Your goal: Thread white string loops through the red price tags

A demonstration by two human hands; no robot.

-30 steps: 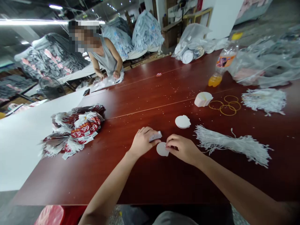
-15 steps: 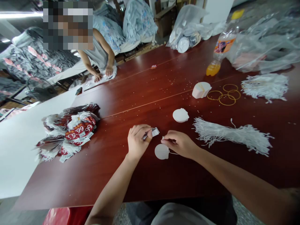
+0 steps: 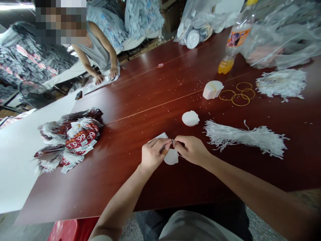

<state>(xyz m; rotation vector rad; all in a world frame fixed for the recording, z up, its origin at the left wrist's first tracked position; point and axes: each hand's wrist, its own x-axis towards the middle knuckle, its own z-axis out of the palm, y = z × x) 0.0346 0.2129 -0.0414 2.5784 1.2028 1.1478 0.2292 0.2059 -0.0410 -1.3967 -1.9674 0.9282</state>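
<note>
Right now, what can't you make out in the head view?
All in the head view:
White label: mostly covered by the left hand.
White string: its end is too small to make out, partly hidden by the right hand.
Round white tag: underside hidden, face down.
Yellow bottle cap: cut off by the top edge.
Red tags: finer print too small to read.

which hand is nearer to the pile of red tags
Left. The left hand is to the right of the pile of red tags, apart from it; the right hand is farther right, beyond the left.
</note>
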